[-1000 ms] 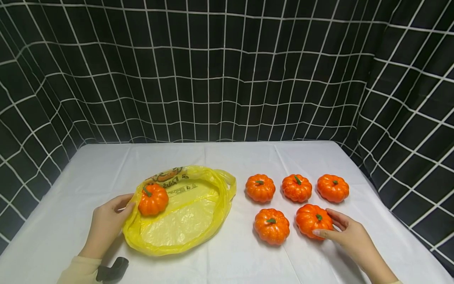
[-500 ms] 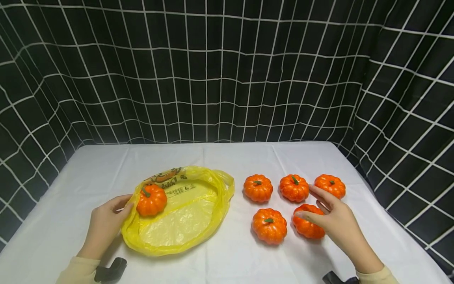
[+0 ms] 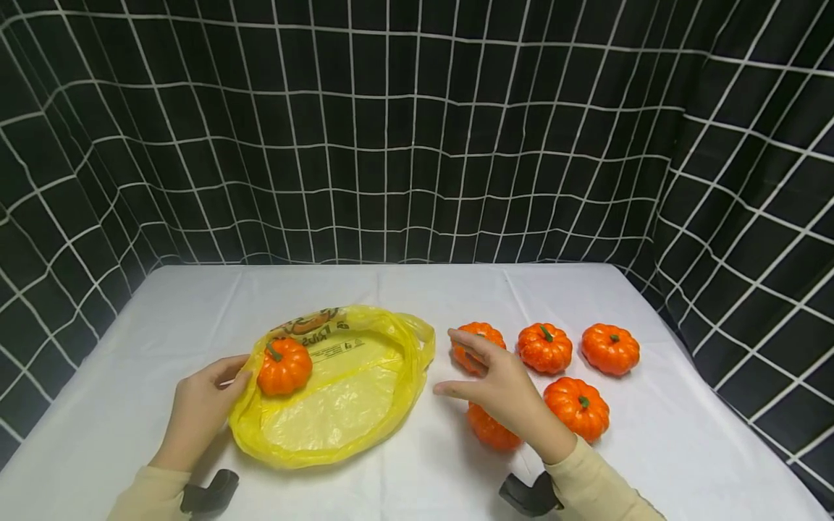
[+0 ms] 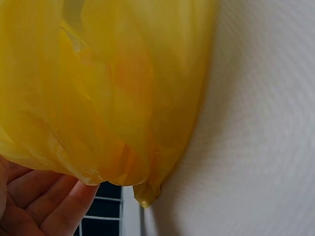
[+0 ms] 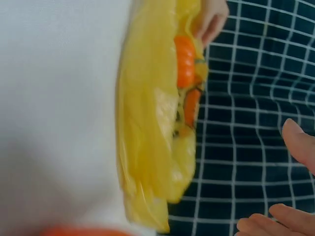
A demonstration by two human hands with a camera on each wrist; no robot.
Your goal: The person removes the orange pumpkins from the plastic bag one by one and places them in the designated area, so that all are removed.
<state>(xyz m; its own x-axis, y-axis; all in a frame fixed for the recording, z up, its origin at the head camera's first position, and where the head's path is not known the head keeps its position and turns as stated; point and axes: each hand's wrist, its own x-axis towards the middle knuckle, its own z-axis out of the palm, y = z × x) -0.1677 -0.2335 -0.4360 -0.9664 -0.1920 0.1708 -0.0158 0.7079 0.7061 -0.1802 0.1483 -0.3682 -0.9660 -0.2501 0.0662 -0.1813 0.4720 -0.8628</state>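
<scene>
A yellow plastic bag (image 3: 326, 434) lies on the table with its mouth spread wide. Inside it, at the left, sits an orange pumpkin (image 3: 284, 367) with a green stem. My left hand (image 3: 198, 409) holds the bag's left edge between thumb and fingers; in the left wrist view the fingers (image 4: 69, 209) touch the yellow plastic. My right hand (image 3: 508, 391) is empty, thumb and fingers spread apart. It hovers over the pumpkins, partly hiding the back-left pumpkin (image 3: 485, 333) and the front-left pumpkin (image 3: 491, 430).
Further right stand a back-middle pumpkin (image 3: 545, 349), a back-right pumpkin (image 3: 610, 349) and a front-right pumpkin (image 3: 577, 410). A white cloth covers the table (image 3: 417, 286). Black curtains (image 3: 404, 130) with a white grid rise behind it and at both sides.
My right hand has left the front-right pumpkin and moved left, over the row's left end. That pumpkin stays on the table. My left hand keeps its place at the bag.
</scene>
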